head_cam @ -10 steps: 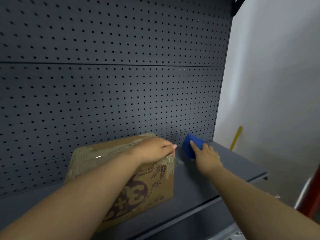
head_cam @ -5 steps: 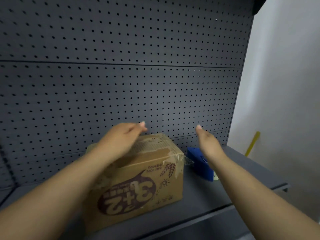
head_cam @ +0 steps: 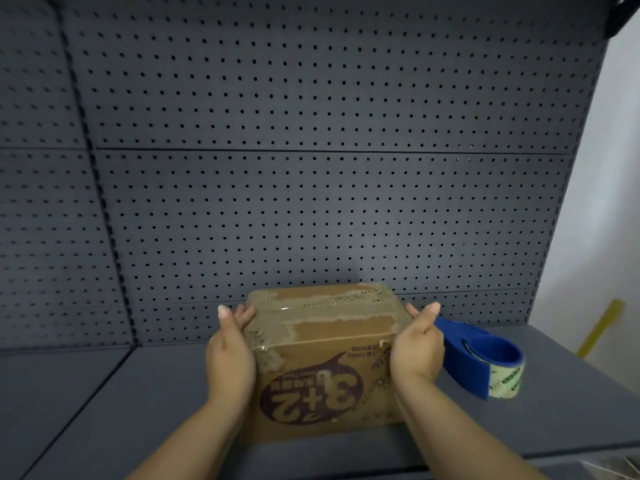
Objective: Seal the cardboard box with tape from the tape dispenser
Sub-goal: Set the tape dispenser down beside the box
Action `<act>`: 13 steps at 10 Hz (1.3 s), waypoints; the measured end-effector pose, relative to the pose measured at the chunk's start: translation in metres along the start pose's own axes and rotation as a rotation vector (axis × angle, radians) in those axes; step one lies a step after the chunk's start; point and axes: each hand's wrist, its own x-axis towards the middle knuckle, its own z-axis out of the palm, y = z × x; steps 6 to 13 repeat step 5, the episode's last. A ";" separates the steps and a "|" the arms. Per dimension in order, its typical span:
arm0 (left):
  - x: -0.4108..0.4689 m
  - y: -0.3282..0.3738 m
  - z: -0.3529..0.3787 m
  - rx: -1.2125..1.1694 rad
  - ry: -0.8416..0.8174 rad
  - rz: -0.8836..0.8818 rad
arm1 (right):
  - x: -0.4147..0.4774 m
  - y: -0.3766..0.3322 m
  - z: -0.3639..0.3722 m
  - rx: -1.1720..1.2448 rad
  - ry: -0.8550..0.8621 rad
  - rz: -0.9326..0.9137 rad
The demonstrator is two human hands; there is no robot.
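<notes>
A brown cardboard box with an upside-down "3+2" print stands on the dark grey shelf, its flaps closed and clear tape across the top. My left hand presses flat against the box's left side. My right hand presses against its right side, so the box is held between both palms. A blue tape dispenser with a roll of printed tape lies on the shelf just right of my right hand, and nothing touches it.
A dark perforated back panel rises right behind the box. The shelf's front edge runs along the bottom right. A yellow stick leans by the white wall at the far right.
My right hand let go of the tape dispenser and my left hand left the box top. Both hands now clasp the box's sides. The view has swung so the box is centred.
</notes>
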 end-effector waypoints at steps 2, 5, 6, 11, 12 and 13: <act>0.000 0.004 0.001 0.107 0.026 0.021 | 0.000 0.001 -0.002 -0.051 -0.008 -0.029; -0.015 0.046 -0.020 -0.286 -0.278 -0.323 | 0.018 -0.045 -0.058 0.416 -0.550 0.540; -0.015 0.046 -0.020 -0.286 -0.278 -0.323 | 0.018 -0.045 -0.058 0.416 -0.550 0.540; -0.015 0.046 -0.020 -0.286 -0.278 -0.323 | 0.018 -0.045 -0.058 0.416 -0.550 0.540; -0.015 0.046 -0.020 -0.286 -0.278 -0.323 | 0.018 -0.045 -0.058 0.416 -0.550 0.540; -0.015 0.046 -0.020 -0.286 -0.278 -0.323 | 0.018 -0.045 -0.058 0.416 -0.550 0.540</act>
